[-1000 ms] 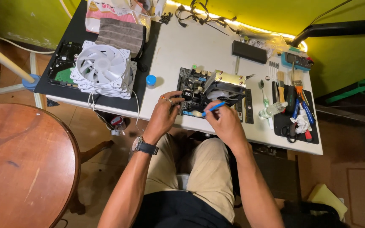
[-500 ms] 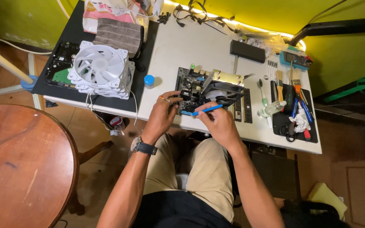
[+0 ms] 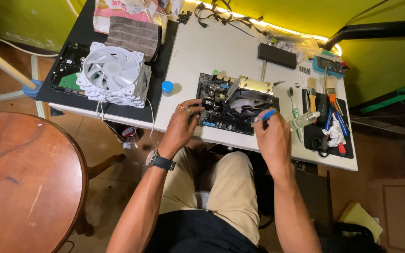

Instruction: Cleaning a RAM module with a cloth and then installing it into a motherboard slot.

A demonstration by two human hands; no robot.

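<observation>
At table centre, the motherboard (image 3: 226, 105) is touched by the curled left hand (image 3: 182, 126); at 3 o'clock, a blue screwdriver (image 3: 264, 115) is gripped by the right hand (image 3: 272, 138).

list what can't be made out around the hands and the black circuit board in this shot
- Head view: the tip of the blue-handled tool in the right hand is too small to identify.
- Head view: the near left edge of the black circuit board is covered by the left hand.
- Head view: the small tools on the black mat overlap, too small to tell apart.
- Head view: the stack of white fans hides most of the green board.
</observation>
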